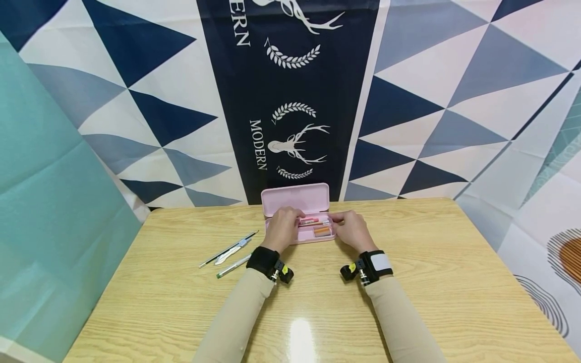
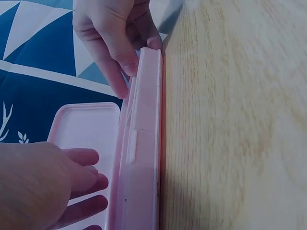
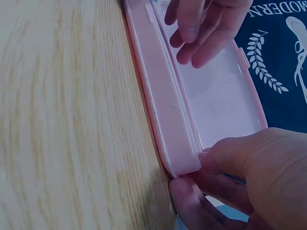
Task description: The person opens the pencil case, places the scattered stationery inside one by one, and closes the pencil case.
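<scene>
1. 3 slim stationery items point(image 1: 233, 250) lie left on the table point(image 1: 317, 302).
2. Left hand point(image 1: 282, 228), fingers loosely apart, hovers over the pink pencil case point(image 1: 305, 235).
3. Right hand point(image 1: 353, 231) pinches its right end.
4. Raised lid point(image 1: 295, 199), before dark cloth point(image 1: 295, 91).

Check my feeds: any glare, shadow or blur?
Head: white glare on the table near the frame's bottom edge; left wrist: dimmer, bluish, table grain looks soft; right wrist: also dim and soft, with shadow on the table beside the right hand by the pencil case.
</scene>
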Demonstrator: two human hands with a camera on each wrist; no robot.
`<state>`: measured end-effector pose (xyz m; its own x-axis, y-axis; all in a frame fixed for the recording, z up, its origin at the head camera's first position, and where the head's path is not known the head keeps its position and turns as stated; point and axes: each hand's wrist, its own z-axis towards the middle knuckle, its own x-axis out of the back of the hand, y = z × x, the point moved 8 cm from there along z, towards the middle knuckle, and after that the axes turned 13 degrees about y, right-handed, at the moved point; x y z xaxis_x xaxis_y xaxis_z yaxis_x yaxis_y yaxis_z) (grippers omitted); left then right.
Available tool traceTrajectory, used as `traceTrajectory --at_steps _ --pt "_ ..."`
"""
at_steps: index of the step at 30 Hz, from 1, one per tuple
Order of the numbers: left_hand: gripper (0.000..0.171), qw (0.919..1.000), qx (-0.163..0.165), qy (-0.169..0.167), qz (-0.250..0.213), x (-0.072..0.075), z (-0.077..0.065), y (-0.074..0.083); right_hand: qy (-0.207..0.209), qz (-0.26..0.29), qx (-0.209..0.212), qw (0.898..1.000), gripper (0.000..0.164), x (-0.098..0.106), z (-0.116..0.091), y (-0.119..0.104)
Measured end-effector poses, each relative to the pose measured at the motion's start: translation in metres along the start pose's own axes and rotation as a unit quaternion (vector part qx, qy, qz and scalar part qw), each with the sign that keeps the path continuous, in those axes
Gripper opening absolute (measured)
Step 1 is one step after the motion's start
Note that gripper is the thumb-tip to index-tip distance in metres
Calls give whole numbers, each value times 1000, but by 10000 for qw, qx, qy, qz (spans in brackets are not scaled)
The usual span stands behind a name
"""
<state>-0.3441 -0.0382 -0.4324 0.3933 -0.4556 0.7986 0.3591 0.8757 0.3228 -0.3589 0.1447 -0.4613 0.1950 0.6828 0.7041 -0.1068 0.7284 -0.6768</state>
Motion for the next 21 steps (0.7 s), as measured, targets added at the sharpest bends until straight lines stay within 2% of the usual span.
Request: traceTrajectory --at_steps 6,13,21 --pt "21 9999 37 143 12 3 0 -1 -21 26 30 10000 31 -1 -1 0" --pt "24 9988 123 439 -204 17 -3 -3 -15 29 9 10000 31 0 -1 -1" --pt "22 9986 141 450 -249 26 -9 -11 -21 34 12 10000 31 0 0 0"
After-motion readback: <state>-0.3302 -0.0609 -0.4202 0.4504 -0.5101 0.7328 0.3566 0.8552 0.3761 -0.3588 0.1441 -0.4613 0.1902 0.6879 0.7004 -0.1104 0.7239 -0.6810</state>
